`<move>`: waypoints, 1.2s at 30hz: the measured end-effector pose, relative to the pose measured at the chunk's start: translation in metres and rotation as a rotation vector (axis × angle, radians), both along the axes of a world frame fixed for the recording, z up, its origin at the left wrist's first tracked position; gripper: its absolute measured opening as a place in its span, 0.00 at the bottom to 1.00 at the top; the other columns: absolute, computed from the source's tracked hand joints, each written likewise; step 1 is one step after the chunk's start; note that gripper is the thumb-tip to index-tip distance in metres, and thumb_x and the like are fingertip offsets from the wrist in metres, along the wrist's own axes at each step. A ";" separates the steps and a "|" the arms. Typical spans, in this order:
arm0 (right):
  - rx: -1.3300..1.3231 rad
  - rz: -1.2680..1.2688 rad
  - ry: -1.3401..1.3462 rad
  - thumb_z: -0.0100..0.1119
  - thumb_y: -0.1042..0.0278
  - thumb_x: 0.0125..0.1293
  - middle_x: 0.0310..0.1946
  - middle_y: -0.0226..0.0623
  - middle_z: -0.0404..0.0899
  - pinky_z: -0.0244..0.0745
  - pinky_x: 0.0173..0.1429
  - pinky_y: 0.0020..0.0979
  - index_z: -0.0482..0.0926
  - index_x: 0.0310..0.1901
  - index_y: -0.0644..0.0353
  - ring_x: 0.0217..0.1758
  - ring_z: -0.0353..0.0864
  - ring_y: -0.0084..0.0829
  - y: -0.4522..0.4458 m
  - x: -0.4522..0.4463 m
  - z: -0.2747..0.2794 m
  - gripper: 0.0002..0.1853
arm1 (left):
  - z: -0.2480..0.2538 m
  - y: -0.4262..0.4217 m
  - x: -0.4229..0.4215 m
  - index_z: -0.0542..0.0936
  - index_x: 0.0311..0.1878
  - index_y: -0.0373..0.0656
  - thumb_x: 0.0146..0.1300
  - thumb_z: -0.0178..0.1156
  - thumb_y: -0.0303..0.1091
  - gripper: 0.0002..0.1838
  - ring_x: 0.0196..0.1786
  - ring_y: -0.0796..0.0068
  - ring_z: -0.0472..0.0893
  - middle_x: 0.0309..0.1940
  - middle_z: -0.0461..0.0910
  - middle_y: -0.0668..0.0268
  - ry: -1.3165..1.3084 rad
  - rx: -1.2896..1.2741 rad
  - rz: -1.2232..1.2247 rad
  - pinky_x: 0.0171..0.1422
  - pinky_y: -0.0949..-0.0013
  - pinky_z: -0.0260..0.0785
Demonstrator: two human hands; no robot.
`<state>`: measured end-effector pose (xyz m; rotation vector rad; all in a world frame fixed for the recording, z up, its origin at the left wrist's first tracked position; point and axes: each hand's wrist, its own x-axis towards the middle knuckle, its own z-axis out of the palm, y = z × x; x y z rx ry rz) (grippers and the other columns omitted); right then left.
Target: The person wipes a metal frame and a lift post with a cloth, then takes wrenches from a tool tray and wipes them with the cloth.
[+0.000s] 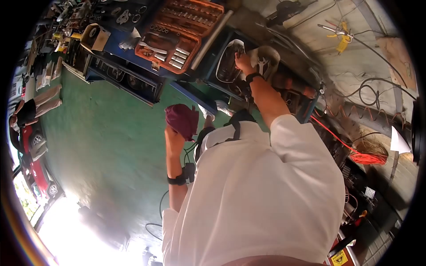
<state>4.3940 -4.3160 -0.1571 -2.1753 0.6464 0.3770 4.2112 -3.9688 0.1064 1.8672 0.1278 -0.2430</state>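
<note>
A bunched maroon cloth (182, 120) is gripped in my left hand (174, 136), out over the green floor; the cloth covers most of the fingers. My right hand (244, 63) reaches into an open blue drawer (212, 66). Its fingers are curled closed at the edge of a white-rimmed container (219, 71) with dark contents, and whatever they hold is too small to make out. Beside that hand, a second pale container (271, 52) holds wrenches (262, 66).
An orange socket set case (195, 48) lies open on the blue cabinet, left of the drawer. Another drawer (128, 82) stands pulled out. A cardboard box (96, 39) sits farther left. Orange cable (368, 158) hangs at right. A person (27, 111) and a red car (37, 177) are far left.
</note>
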 end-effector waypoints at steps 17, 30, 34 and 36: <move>-0.805 0.133 -0.653 0.51 0.53 0.68 0.28 0.48 0.84 0.78 0.45 0.45 0.82 0.33 0.63 0.37 0.83 0.51 0.020 0.000 -0.041 0.20 | -0.030 0.051 -0.042 0.81 0.47 0.35 0.58 0.62 0.26 0.13 0.43 0.76 0.82 0.41 0.84 0.64 0.163 -0.066 0.175 0.48 0.71 0.73; -0.550 0.023 -0.431 0.56 0.64 0.63 0.44 0.48 0.80 0.73 0.52 0.45 0.79 0.43 0.59 0.47 0.79 0.49 0.032 -0.016 0.030 0.11 | -0.035 0.025 -0.003 0.81 0.47 0.36 0.59 0.62 0.26 0.12 0.41 0.77 0.81 0.39 0.85 0.65 0.119 -0.101 -0.021 0.47 0.71 0.74; -0.276 -0.056 -0.238 0.60 0.64 0.62 0.35 0.46 0.82 0.77 0.38 0.40 0.79 0.37 0.64 0.36 0.83 0.43 0.021 -0.007 0.003 0.10 | -0.026 0.017 0.007 0.81 0.45 0.36 0.59 0.62 0.26 0.11 0.41 0.77 0.81 0.38 0.85 0.66 0.126 -0.118 -0.069 0.47 0.70 0.73; -0.133 -0.129 -0.173 0.62 0.63 0.61 0.26 0.45 0.83 0.79 0.28 0.37 0.80 0.29 0.67 0.27 0.86 0.39 0.019 -0.005 0.023 0.13 | -0.035 0.020 0.008 0.82 0.43 0.35 0.58 0.63 0.26 0.10 0.41 0.78 0.81 0.37 0.85 0.66 0.186 -0.148 -0.150 0.46 0.70 0.73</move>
